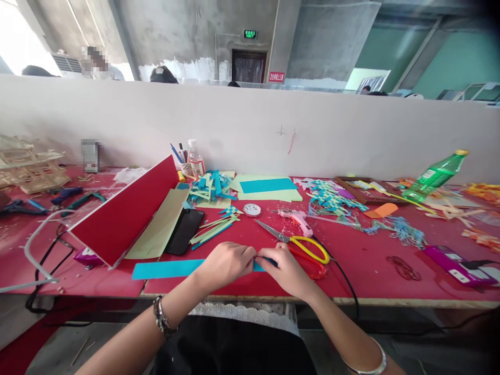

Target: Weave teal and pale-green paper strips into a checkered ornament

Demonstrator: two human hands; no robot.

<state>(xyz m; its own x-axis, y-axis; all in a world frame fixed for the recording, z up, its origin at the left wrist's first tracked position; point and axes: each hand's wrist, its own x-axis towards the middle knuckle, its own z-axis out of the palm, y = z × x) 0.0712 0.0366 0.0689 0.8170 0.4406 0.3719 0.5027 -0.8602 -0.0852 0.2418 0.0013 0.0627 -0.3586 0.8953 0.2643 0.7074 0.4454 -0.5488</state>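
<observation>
A long strip of blue paper (167,269) lies along the front of the red table, passing under my hands. My left hand (230,262) is closed over the strip, fingers curled and fingertips pinching it. Close beside it, my right hand (283,265) pinches the strip's right part, thumb and fingers pressed together. The fingertips of both hands nearly meet, and the paper between them is mostly hidden. Just beyond my right hand lie yellow-handled scissors (308,249), their blades pointing left. A second pair with red handles (312,266) is partly covered beneath them.
Behind my hands are a pink glue gun (299,221), a round white lid (252,210), cut paper strips (213,229) and a black phone (184,232). A red board (133,213) stands at left. A green bottle (437,177) leans at right, near a purple power strip (455,265).
</observation>
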